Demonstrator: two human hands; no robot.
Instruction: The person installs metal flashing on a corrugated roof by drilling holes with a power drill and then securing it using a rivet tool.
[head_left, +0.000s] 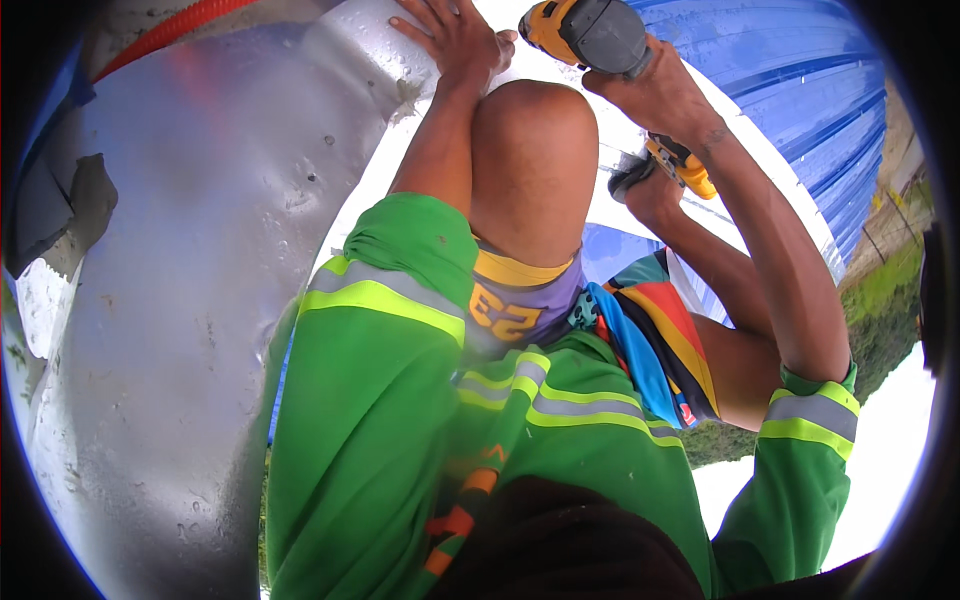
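Note:
At the top of the view my left hand [455, 40] is pressed against a pale, shiny sheet, its fingers spread and nothing in them. My right hand [665, 90] is wrapped around the grip of a yellow and black cordless drill [590, 35]. The drill's body points up and to the left, and its yellow base shows below my wrist. The drill's tip runs out near the upper edge, so I cannot tell whether it touches anything. My bent knee [535, 170] is between my two hands.
A large, wet silvery metal sheet [200, 300] curves along the left side, with a torn grey piece [90, 205] by its outer edge. Ribbed blue sheeting [790, 80] slopes away at the upper right. A red corrugated hose [165, 35] crosses the top left corner. Grass shows far right.

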